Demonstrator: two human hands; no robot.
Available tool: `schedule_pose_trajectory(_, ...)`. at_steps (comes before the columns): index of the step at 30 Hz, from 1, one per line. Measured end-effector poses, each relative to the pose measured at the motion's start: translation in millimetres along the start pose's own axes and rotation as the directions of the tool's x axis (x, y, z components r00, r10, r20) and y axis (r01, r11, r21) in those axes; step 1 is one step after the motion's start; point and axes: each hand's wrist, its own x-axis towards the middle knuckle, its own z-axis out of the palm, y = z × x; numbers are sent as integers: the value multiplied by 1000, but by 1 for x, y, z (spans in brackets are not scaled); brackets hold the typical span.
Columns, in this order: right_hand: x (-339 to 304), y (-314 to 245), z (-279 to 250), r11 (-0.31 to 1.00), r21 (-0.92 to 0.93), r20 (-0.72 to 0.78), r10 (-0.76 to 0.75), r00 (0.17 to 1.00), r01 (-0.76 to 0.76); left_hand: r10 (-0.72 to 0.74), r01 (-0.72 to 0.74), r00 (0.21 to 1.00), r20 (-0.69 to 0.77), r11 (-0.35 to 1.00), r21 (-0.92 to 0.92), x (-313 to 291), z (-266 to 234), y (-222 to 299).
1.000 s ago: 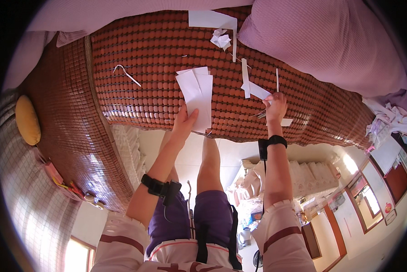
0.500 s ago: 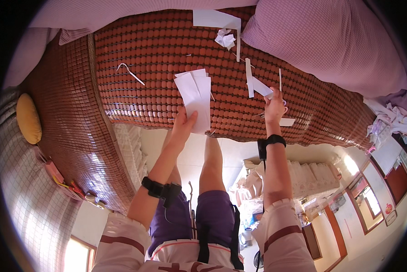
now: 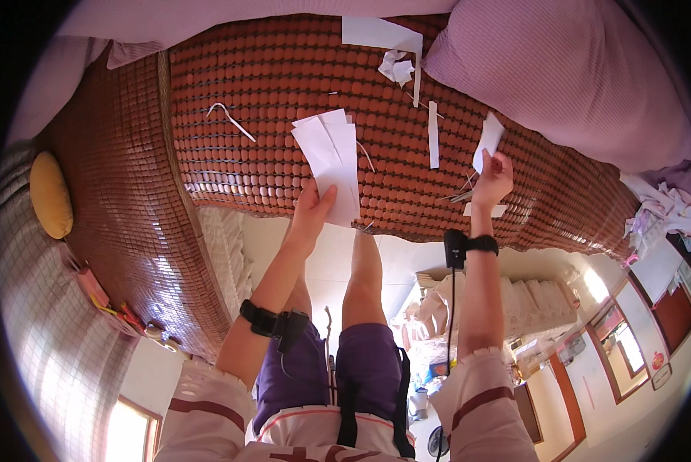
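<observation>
My left hand [image 3: 309, 218] grips several overlapping white paper pieces [image 3: 336, 165] by their near end, thumb on top, above the mat's near edge. Over to the right, my right hand [image 3: 493, 182] pinches one smaller white paper slip [image 3: 488, 132], which points away from me and curls a little. Beside the right wrist, the thin blades of scissors [image 3: 461, 195] show on the mat; their handles are hidden by the hand. Another white paper piece [image 3: 498, 210] lies partly behind that wrist.
A reddish-brown beaded mat [image 3: 268, 85] covers the surface. Scattered on it are a straight paper strip [image 3: 433, 135], a bent strip [image 3: 234, 123], a crumpled paper [image 3: 395, 69] and an L-shaped sheet [image 3: 380, 32]. A large pink cushion [image 3: 553, 77] sits at the far right.
My right hand has moved right with its paper slip, off the straight strip, and the slip now points farther away from me. The left hand keeps hold of its papers. The view has shifted slightly.
</observation>
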Motion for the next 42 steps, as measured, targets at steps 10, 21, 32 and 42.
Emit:
schedule_pose_trajectory(10, -87, -111, 32, 982, 188, 720, -126, 683, -18, 296, -309, 951, 90, 922, 233, 2, 17, -6)
schedule_pose_trajectory(21, -90, -126, 28, 854, 325, 679, 88, 729, -406, 273, -277, 961, 51, 934, 227, 3, -4, -5)
schedule_pose_trajectory(32, -101, -113, 55, 999, 36, 552, -25, 833, 6, 218, -245, 968, 126, 929, 278, 2, -3, 3)
schedule_pose_trajectory(42, -51, -3, 59, 856, -516, 222, 132, 966, 2, 139, -135, 990, 10, 941, 310, 1, -12, 6)
